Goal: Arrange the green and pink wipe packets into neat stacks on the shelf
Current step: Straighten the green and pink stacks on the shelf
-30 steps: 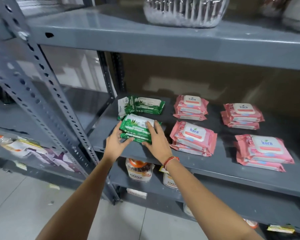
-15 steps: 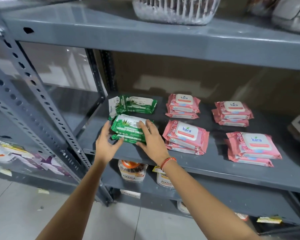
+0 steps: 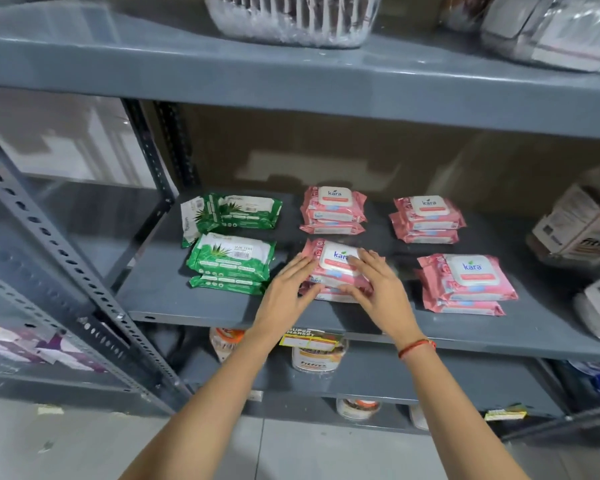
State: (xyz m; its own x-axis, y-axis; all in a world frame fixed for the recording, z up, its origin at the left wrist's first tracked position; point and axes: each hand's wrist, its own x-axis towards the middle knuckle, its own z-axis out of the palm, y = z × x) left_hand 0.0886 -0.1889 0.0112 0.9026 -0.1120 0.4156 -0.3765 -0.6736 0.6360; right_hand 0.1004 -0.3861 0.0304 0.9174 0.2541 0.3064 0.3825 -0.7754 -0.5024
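On the grey shelf [image 3: 222, 308] lie two green wipe stacks, one at the front left [image 3: 231, 261] and one behind it [image 3: 236, 211]. Pink wipe stacks sit to the right: front middle [image 3: 333, 259], back middle [image 3: 333, 209], back right [image 3: 426, 218] and front right [image 3: 465, 282]. My left hand [image 3: 288, 292] presses flat against the left side of the front middle pink stack. My right hand [image 3: 378, 285] rests on its right side and top. Both hands have straight fingers and grip nothing.
A perforated grey upright [image 3: 59, 271] slants at the left. Bottles and wrapped goods [image 3: 582, 230] stand at the shelf's right end. Jars [image 3: 312, 355] sit on the shelf below. A clear plastic container [image 3: 291, 19] rests on the shelf above.
Both hands have left the front green stack and moved right onto the front middle pink stack. The camera view has shifted right as well.
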